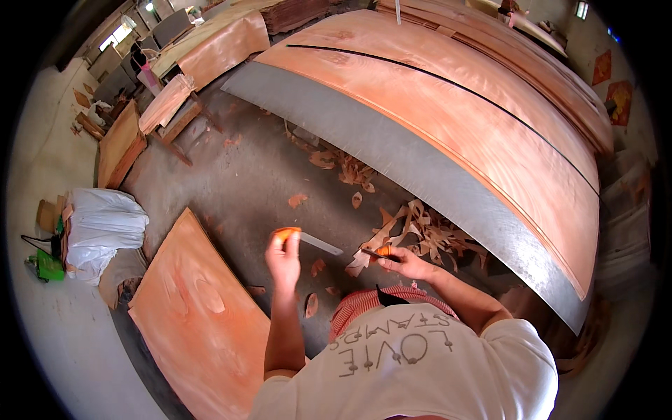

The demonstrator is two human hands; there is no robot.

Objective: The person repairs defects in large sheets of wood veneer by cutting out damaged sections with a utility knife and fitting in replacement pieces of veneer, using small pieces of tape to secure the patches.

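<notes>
Pale strip (321, 243) juts rightward from the left grip (284, 261)

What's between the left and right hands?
In the head view, a pale strip extends from the left hand toward the dark-tipped tool in the right hand. The two stand apart; a wood scrap shows beneath.

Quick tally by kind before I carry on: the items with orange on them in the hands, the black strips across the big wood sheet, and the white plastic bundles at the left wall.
Held items with orange: 2 (orange-and-silver item in the left hand; orange-and-black item in the right hand)
Black strip: 1
White plastic bundle: 1
Total: 4
</notes>
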